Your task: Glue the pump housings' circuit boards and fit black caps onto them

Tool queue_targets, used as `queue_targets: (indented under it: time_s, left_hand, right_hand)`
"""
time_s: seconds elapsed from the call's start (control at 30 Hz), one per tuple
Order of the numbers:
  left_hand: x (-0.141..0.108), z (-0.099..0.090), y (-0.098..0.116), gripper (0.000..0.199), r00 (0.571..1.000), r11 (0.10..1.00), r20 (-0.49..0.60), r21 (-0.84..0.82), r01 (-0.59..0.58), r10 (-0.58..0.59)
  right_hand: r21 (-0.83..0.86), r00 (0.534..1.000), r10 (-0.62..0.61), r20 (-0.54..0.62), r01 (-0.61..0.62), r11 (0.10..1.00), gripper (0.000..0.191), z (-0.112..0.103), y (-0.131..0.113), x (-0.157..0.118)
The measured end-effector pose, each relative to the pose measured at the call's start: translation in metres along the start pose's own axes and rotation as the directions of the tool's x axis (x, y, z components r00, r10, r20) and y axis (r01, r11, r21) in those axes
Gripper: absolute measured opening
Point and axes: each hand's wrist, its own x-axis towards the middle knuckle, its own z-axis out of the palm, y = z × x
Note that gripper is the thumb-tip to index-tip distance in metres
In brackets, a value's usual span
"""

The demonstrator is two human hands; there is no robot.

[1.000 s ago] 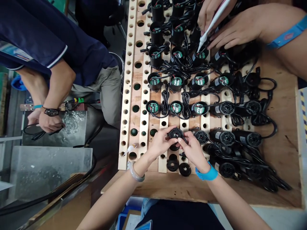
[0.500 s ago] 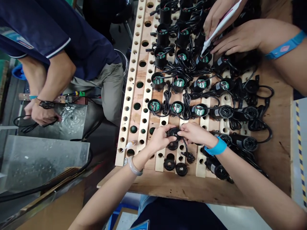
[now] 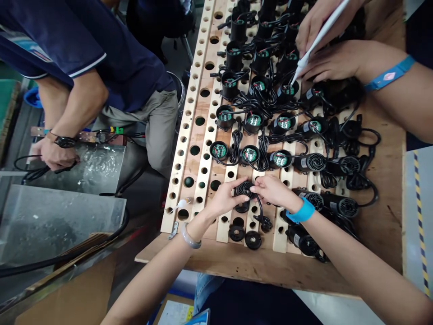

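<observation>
Between my two hands is a black slotted pump cap (image 3: 242,189), above the wooden rack near its front edge. My left hand (image 3: 226,197) grips its left side, thumb below and fingers on top. Closed at the cap's right edge, my right hand (image 3: 270,189) pinches it where the black cable comes out. That cable (image 3: 265,221) hangs down to a small coiled bundle. Just in front lie two loose black round caps (image 3: 253,240). Behind my hands stand several open black housings (image 3: 250,154) with green circuit boards inside.
A co-worker's hand (image 3: 314,27) guides a white nozzle (image 3: 318,40) into a housing at the far right. To the left, another person's hands (image 3: 56,153) hold a black cable over a water tank (image 3: 101,167). Capped pumps (image 3: 307,239) lie right. A small white-tipped bottle (image 3: 184,202) sits left.
The view has shifted slightly. My hands keep nearly the same grip on the cap. The co-worker's nozzle stays at the same housing, and the person at the tank has moved their hands a little.
</observation>
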Motion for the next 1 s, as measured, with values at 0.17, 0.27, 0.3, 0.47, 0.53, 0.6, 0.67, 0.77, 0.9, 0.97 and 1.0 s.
queue_targets:
  time_s: [0.17,0.27,0.3,0.47,0.53,0.6,0.67,0.77,0.9,0.97,1.0]
  left_hand:
    - [0.007,-0.008,-0.007,0.056,0.991,0.966,0.115,-0.237,0.099,-0.074]
    - [0.007,-0.009,-0.007,0.052,0.983,0.951,0.158,-0.276,0.138,-0.097]
    - [0.006,-0.01,-0.006,0.052,0.982,0.957,0.162,-0.259,0.134,-0.094]
    - [0.003,-0.011,-0.001,0.069,0.995,0.997,0.093,0.065,-0.033,0.026]
    - [0.002,-0.009,-0.001,0.078,0.996,0.982,0.063,0.172,-0.077,0.068]
    - [0.002,-0.007,-0.003,0.078,0.996,0.972,0.039,0.217,-0.089,0.082]
    - [0.002,-0.005,-0.005,0.076,0.996,0.968,0.029,0.237,-0.084,0.08]
    - [0.0,-0.004,-0.008,0.075,0.995,0.98,0.074,0.183,-0.073,0.06]
    - [-0.004,-0.007,-0.015,0.088,0.979,0.992,0.167,0.019,-0.125,0.12]
    - [-0.006,-0.009,-0.018,0.095,0.97,0.989,0.191,-0.038,-0.145,0.149]
    - [-0.006,-0.009,-0.019,0.097,0.966,0.986,0.203,-0.063,-0.153,0.163]
  right_hand:
    - [0.037,0.999,0.023,0.034,-0.024,0.999,0.028,0.001,0.002,0.002]
    - [0.057,0.999,0.021,0.05,-0.024,0.998,0.03,0.001,0.001,0.001]
    - [0.058,0.999,0.02,0.05,-0.022,0.998,0.03,0.001,0.0,0.001]
    - [0.004,1.0,-0.004,0.015,0.004,1.0,0.029,0.0,-0.001,-0.001]
    - [-0.013,1.0,-0.008,0.001,0.008,1.0,0.03,0.0,-0.001,-0.001]
    - [-0.013,1.0,-0.005,-0.002,0.005,1.0,0.03,0.0,0.0,-0.001]
    - [-0.007,1.0,-0.002,0.002,0.002,1.0,0.028,0.001,0.001,0.0]
    - [-0.001,1.0,-0.004,-0.007,0.004,1.0,0.028,0.003,0.002,-0.001]
    - [-0.016,0.999,-0.006,-0.033,0.005,1.0,0.029,0.003,0.0,-0.002]
    - [-0.03,0.999,-0.006,-0.042,0.005,1.0,0.029,0.004,-0.001,-0.003]
    - [-0.033,0.999,-0.005,-0.046,0.003,0.999,0.03,0.004,-0.001,-0.003]
